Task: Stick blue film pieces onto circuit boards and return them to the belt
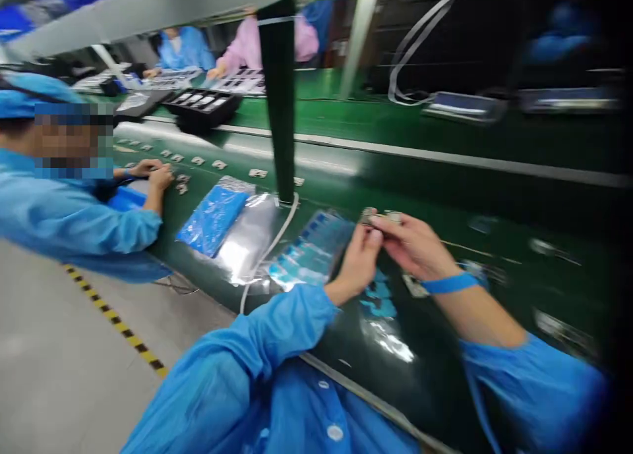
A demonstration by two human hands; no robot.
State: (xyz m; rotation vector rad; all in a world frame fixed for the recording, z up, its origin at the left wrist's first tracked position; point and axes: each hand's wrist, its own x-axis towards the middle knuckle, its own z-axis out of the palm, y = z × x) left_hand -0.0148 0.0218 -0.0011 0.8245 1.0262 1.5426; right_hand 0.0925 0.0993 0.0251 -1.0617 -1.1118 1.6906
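Pinching small metal part (pixel 378 217), its markings blurred.

Black post (pixel 278 98): upright, mid-table (pixel 445 197).
Left of it: clear bags (pixel 237 230), then a co-worker's hands (pixel 155 172).
At its foot: white cable (pixel 271 246), sticker sheet (pixel 311 250).
Far right of it: bare surface, open passage.
Behind it: black trays (pixel 202 108).

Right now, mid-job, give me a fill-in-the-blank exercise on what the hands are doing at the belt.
The left hand and right hand pinch a small part over a ____ belt.
The blue wristband sits on the ____ wrist.
A co-worker's hands rest on the belt to the person's ____.
Missing: green; right; left.
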